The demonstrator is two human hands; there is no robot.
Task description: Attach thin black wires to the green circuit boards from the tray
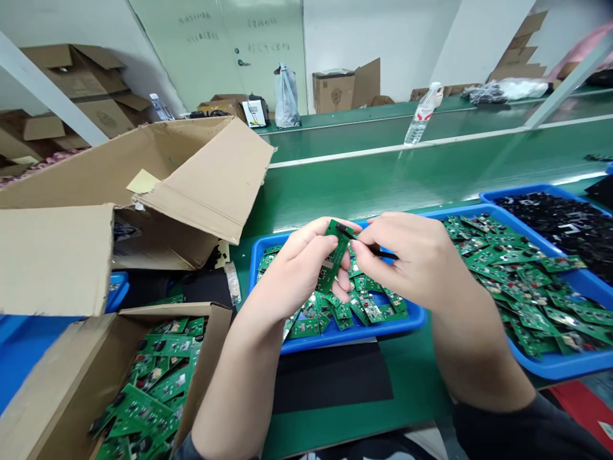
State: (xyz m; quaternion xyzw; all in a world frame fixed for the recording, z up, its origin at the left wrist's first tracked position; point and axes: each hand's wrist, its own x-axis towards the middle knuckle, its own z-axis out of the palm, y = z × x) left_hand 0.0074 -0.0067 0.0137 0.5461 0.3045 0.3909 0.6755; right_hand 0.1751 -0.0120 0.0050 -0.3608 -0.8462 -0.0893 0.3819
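Note:
My left hand [302, 263] grips a small green circuit board [327, 278] between thumb and fingers, tilted up above a blue tray [352, 338] of similar boards. Pinched in my right hand [409, 252] is a thin black tool [387, 255], which looks like tweezers. Its front end reaches the upper part of the board, beside a small black part [343, 228] there. Whether the tool touches that part I cannot tell. The fingers of my right hand partly cover the tool.
A cardboard box [52, 377] of boards stands at the left, below a larger open carton [205, 179]. To the right are a blue tray [550, 366] of boards and another tray with small black parts [560, 223]. A water bottle [422, 116] stands behind.

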